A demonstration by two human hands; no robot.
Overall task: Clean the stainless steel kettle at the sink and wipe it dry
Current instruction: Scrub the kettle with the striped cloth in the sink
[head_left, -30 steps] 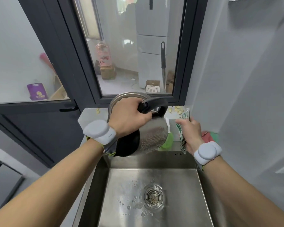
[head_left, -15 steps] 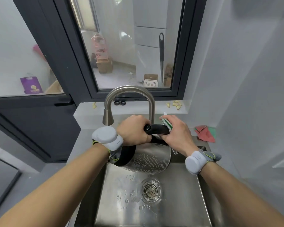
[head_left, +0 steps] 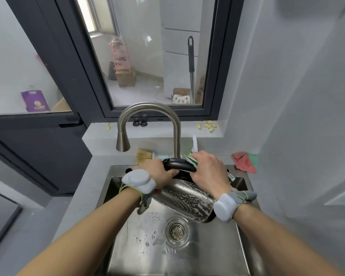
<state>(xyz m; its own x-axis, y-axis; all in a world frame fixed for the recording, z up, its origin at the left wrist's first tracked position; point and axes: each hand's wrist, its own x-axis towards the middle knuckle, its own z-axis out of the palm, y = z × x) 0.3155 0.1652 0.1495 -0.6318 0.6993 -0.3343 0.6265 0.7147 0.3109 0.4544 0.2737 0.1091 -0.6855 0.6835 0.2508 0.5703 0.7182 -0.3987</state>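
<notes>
Kettle [head_left: 184, 202], sudsy and tilted over the sink [head_left: 187, 255], left hand [head_left: 157, 173] gripping its handle, right hand [head_left: 209, 172] clutching a sponge [head_left: 192, 159].

The kettle [head_left: 184, 200] I held was polished stainless steel, its glossy side filmed with wet soap streaks and droplets. Its handle [head_left: 179, 165] was smooth black plastic with a dull sheen. The sponge [head_left: 192, 158] in my right hand [head_left: 208, 172] looked rough and fibrous, green with a white layer. The sink [head_left: 211, 253] was brushed steel, wet and beaded with bubbles near the metal drain strainer [head_left: 177, 232]. The faucet [head_left: 149, 126] had a satin brushed-metal finish. The countertop [head_left: 100, 166] looked matt grey. A soft crumpled cloth [head_left: 245, 161] lay there, and a brush [head_left: 144, 156] with straw-coloured bristles.
</notes>
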